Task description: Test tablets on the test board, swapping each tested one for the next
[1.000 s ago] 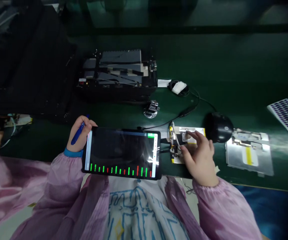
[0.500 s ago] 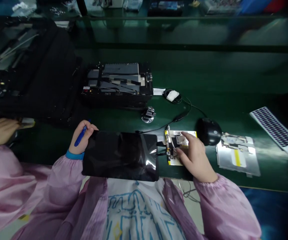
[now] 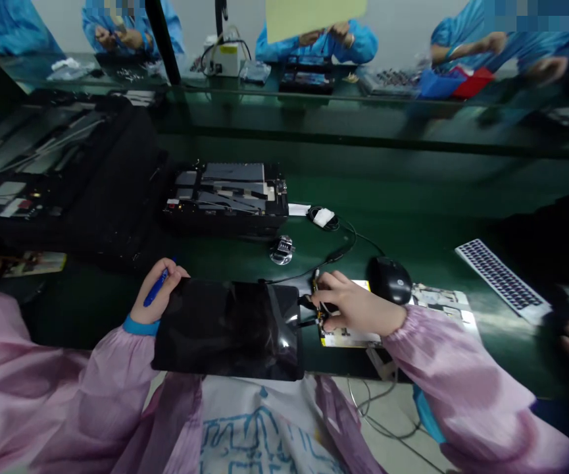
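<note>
Nearest me, the tablet (image 3: 227,329) lay dark at the bench (image 3: 412,197) edge, its long axis running left to right. My left hand (image 3: 158,289) steadied its left end, fingers closed around a blue pen (image 3: 156,288). My right hand (image 3: 350,306) sat just off the right end, fingertips pinched at the cable (image 3: 308,304) joining the tablet to the board (image 3: 348,336) (what exactly they gripped I could not tell). Beyond lay a mouse (image 3: 389,280), then a black fixture (image 3: 227,197).
</note>
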Motion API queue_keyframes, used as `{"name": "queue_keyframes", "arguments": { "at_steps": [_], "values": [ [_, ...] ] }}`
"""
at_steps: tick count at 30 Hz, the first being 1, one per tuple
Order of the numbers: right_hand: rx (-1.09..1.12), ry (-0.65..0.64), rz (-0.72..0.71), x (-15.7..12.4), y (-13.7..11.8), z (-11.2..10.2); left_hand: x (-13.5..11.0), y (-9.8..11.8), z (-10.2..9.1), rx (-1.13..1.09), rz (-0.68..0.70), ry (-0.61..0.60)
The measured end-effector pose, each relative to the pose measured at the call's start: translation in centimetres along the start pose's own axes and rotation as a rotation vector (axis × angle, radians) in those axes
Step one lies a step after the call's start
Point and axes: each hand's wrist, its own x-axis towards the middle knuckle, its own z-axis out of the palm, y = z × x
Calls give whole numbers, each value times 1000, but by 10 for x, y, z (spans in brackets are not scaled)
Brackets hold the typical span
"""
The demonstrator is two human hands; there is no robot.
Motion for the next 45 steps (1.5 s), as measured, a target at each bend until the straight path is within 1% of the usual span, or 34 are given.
{"name": "queue_keyframes", "arguments": {
  "at_steps": [2,4,6,10,12,14,16,20,26,29,31,35,37,45],
  "values": [
    [-6,-35,6,5,-1,-5,0,0,-1,-2,-4,-7],
    [5,-11,24,4,-3,-5,0,0,-1,-3,-4,-5],
    [11,100,61,-5,-8,1,-1,1,0,-5,4,-3],
    [-82,501,214,-32,-32,29,-1,4,0,0,22,0],
    [-132,630,317,-39,-45,46,0,5,1,13,23,1],
    [-148,696,407,-41,-56,61,1,5,1,20,25,3],
    [-122,748,467,-37,-61,72,2,4,2,10,30,12],
    [-30,834,491,-29,-64,79,1,3,3,-12,32,11],
    [-104,841,492,-27,-71,78,-5,3,3,-32,39,9],
    [-51,845,530,-25,-70,79,-7,1,4,-47,40,-2],
    [-8,809,563,-23,-65,79,-7,1,4,-48,42,-2],
    [31,679,633,-19,-56,76,-9,4,5,-26,43,16],
    [37,649,652,-18,-54,75,-10,6,6,-23,40,20],
    [24,673,678,-15,-61,74,-11,5,5,-13,52,3]
  ]
}}
